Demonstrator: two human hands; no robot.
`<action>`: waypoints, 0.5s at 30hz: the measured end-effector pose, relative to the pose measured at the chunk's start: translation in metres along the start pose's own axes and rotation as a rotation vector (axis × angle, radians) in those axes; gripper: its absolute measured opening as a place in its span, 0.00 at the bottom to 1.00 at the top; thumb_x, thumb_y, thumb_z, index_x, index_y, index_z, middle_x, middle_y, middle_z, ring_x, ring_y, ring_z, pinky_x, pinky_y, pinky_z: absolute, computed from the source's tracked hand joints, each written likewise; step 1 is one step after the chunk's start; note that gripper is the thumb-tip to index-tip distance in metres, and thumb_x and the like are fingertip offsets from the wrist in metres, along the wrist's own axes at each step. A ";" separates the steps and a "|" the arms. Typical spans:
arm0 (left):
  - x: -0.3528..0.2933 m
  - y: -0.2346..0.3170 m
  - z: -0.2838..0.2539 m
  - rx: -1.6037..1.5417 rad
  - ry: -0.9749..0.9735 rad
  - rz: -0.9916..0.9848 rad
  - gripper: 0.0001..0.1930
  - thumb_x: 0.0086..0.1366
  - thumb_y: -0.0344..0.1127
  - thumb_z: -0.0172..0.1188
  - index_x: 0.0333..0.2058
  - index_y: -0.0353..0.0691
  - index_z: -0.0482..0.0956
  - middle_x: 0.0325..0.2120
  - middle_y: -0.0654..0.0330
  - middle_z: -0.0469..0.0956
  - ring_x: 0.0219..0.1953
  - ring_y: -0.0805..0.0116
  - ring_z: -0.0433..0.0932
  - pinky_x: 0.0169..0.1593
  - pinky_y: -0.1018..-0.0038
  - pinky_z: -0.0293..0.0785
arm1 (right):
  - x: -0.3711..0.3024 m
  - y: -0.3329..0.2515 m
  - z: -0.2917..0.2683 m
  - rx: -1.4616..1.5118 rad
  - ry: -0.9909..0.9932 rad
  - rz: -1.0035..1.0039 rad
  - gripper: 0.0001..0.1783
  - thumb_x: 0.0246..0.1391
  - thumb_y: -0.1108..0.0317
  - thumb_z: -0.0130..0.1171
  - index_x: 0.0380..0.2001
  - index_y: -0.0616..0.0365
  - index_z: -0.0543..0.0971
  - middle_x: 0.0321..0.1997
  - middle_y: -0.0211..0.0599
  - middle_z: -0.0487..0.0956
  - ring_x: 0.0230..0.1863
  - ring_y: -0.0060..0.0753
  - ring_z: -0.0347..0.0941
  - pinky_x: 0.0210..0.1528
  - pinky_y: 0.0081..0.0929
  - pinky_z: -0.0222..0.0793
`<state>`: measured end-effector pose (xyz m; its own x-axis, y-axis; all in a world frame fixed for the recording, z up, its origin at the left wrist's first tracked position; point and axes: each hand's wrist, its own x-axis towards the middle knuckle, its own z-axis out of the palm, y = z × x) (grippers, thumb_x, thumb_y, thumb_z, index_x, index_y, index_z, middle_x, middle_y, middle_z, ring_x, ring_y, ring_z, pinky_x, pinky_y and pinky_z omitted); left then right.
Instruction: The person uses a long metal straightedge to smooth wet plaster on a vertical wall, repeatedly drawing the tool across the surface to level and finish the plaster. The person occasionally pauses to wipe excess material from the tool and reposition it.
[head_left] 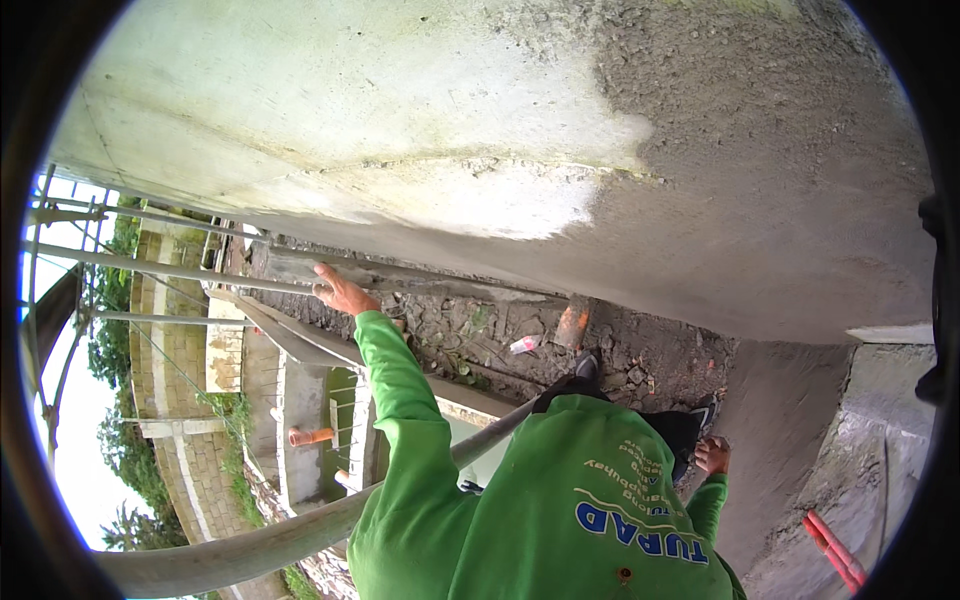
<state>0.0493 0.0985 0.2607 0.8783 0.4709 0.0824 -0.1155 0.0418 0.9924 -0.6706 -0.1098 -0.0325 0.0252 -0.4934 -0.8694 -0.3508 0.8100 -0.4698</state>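
My left arm, in a green sleeve, reaches to the upper left. Its hand [345, 292] closes around the end part of a grey metal pole [200, 272] that runs off to the left; one finger sticks out above it. Low at the right, near my leg, my right hand [713, 455] has curled fingers, and whatever may lie in them is hidden. Ahead stands a tall wall [380, 110], pale on the left. Grey plaster [760, 200] covers its right side, rough at the top and smoother below.
A thick grey tube [270, 545] crosses close on my left. Broken soil and rubble [470, 340] lie around my shoes, with a pink-and-white packet [524, 344] and an orange pipe piece [572, 325]. Red pipes [835, 550] lie at the lower right. Scaffold poles [60, 215] stand far left.
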 end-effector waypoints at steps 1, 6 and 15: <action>-0.005 -0.014 -0.010 0.088 -0.038 -0.032 0.60 0.54 0.72 0.57 0.67 0.30 0.41 0.66 0.39 0.46 0.66 0.45 0.55 0.66 0.52 0.57 | -0.004 0.003 -0.003 0.010 0.009 0.012 0.21 0.59 0.66 0.53 0.53 0.65 0.70 0.43 0.50 0.77 0.37 0.39 0.77 0.36 0.36 0.74; -0.033 -0.150 -0.040 -0.051 -0.072 -0.243 0.55 0.58 0.62 0.61 0.67 0.27 0.42 0.67 0.40 0.47 0.66 0.48 0.55 0.67 0.57 0.54 | 0.017 -0.002 0.021 -0.072 -0.010 -0.001 0.23 0.59 0.66 0.52 0.54 0.68 0.67 0.46 0.56 0.76 0.40 0.53 0.77 0.43 0.45 0.75; -0.034 -0.164 -0.035 -0.038 -0.070 -0.169 0.51 0.59 0.57 0.63 0.64 0.21 0.49 0.63 0.40 0.57 0.63 0.54 0.61 0.65 0.66 0.56 | 0.035 -0.026 0.067 -0.043 -0.167 -0.179 0.11 0.49 0.74 0.61 0.39 0.57 0.77 0.32 0.36 0.78 0.31 0.33 0.76 0.30 0.30 0.74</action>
<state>0.0221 0.1061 0.0918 0.9167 0.3920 -0.0776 0.0199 0.1490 0.9886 -0.5983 -0.1270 -0.0611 0.2438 -0.5660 -0.7875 -0.3664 0.6980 -0.6152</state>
